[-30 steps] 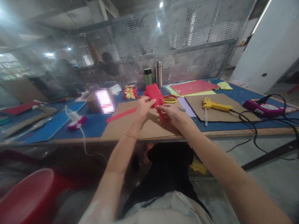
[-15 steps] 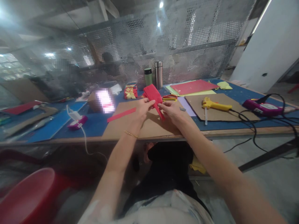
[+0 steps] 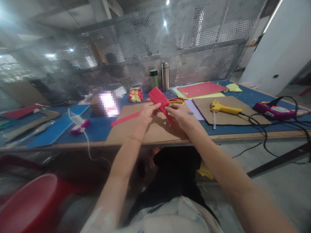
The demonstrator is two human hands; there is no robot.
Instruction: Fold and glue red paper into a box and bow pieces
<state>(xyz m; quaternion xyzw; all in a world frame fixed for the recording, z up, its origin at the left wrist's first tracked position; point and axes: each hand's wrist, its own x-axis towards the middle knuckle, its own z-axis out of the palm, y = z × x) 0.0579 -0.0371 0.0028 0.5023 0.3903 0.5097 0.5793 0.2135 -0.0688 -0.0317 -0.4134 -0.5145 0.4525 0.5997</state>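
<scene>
A flat red folded piece (image 3: 157, 96), paper or felt by its look, is held up between both hands above a brown cardboard sheet (image 3: 128, 134). My left hand (image 3: 150, 111) pinches its lower left edge, thumb on top. On the right, my right hand (image 3: 178, 113) closes on a narrow red strip (image 3: 167, 115) that hangs down from the piece's lower end. Whether strip and piece are joined is hidden by the fingers. Another red strip (image 3: 125, 119) lies on the cardboard by my left wrist. Red-and-yellow scissors (image 3: 176, 100) rest just behind my right hand.
A yellow glue gun (image 3: 225, 108) lies on cardboard at right, its cable running to a purple power strip (image 3: 274, 111). Two bottles, a steel flask (image 3: 165, 77) and a green tumbler (image 3: 154, 79), stand behind. At left are a lit phone (image 3: 109, 103) and a purple socket (image 3: 80, 127).
The red piece has tilted slightly in my fingers, and the hanging strip has swung a little to the right. Both hands keep their grip in nearly the same place.
</scene>
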